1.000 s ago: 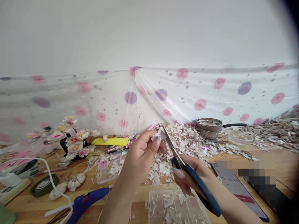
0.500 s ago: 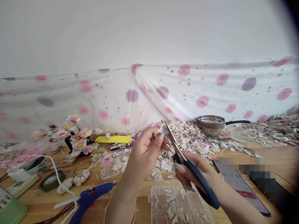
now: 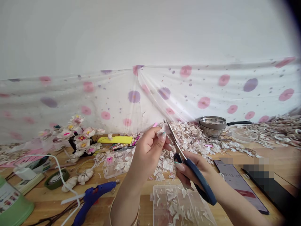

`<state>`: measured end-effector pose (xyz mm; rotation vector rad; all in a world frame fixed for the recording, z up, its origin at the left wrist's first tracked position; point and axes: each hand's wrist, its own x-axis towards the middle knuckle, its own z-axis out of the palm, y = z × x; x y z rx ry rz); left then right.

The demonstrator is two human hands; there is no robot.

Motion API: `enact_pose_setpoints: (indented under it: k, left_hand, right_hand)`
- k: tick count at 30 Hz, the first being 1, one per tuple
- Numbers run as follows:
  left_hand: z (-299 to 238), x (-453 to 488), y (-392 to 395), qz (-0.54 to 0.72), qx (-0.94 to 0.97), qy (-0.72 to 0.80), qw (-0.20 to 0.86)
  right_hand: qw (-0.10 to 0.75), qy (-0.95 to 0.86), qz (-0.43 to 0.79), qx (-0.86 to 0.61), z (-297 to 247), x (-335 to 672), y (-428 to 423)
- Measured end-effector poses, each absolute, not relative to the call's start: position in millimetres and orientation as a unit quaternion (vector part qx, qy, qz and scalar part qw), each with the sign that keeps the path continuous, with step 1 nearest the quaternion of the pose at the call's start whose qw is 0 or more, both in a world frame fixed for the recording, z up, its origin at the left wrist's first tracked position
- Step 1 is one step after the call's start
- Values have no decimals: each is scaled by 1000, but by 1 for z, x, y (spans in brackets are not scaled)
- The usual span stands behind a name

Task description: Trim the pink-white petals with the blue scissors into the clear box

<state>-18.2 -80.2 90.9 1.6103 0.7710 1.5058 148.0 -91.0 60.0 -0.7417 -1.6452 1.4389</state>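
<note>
Inside the clear box (image 3: 155,201), pale scraps (image 3: 172,208)

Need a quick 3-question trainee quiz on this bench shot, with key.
1. What tool does the right hand hold?
2. True or false: the left hand pinches a pale flake.
3. What lies in the compartments of the clear compartment box? A. pale flakes B. glass beads C. steel screws

Key: 1. blue-handled scissors; 2. true; 3. A
</note>
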Motion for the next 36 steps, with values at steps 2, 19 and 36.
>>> enact_pose_setpoints:
  k: [2,19,36]
  left_hand:
    - [91,-16,-81,591,639,306,387]
    - [95,-20,-83,606,620,299,398]
    - [93,-29,-84,601,625,285,409]
  right_hand:
    - [408,-653,567,-293,59,148,-90]
    - [389,-671,559,-293,60,155,-90]
    - [369,-652,595,-291,57,170,-90]
